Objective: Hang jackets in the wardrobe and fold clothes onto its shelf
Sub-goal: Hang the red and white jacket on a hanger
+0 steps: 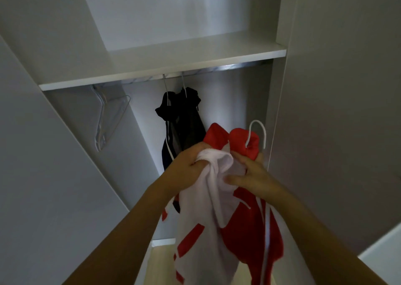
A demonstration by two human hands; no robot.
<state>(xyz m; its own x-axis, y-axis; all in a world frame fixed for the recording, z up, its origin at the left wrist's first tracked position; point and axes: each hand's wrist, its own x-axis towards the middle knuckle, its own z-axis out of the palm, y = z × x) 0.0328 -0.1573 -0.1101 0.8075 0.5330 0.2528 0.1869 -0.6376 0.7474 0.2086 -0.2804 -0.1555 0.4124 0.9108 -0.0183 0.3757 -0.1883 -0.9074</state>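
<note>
- The left hand is gripping the bunched white collar edge of a red and white jacket, with its fingers curled into the fabric.
- The right hand is pinching the same jacket just beside the left, with the thumb pressing on the white cloth and the fingers folding round the red part behind it.
- The jacket is hanging down from both hands in front of the open wardrobe, below the rail and not touching it.
- A white plastic hanger hook is sticking up out of the red hood area, just above the right hand.
- A black jacket is hanging on a wire hanger from the rail, behind and above the left hand.
- Bare wire hangers are hanging at the left end of the rail, well apart from the black jacket.
- The white shelf is running across the wardrobe directly above the rail.
- A strip of pale wooden floor is showing at the bottom of the wardrobe, between the forearms.
</note>
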